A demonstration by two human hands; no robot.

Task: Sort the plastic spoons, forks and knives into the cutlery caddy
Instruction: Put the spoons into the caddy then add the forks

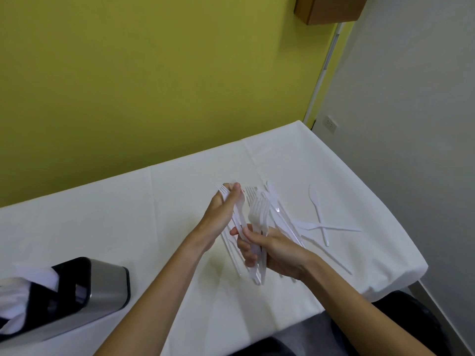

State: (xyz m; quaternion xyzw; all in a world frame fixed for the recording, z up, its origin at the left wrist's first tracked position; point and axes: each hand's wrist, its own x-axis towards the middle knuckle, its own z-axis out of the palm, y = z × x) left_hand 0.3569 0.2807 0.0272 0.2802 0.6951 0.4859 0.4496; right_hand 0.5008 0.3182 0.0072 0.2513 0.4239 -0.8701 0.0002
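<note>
Caddy [108,286]: metal with a black rim, lying tilted on the white tablecloth [154,214]. White contents are blurred; cannot tell which pieces.

Both hands are raised over the cloth, right of the caddy and well apart from it.

Left hand [218,214]: fingers curled, thumb on top, gripping a few forks [237,209] near the tines. The handles slant down toward the other hand.

Right hand [276,250]: fingers clenched round the handles of a fork bundle [258,211], tines up.

Loose cutlery pile [285,222]: on the cloth just beyond the hands, farther from the caddy. Two crossed pieces [320,214] lie farthest from the caddy.
</note>
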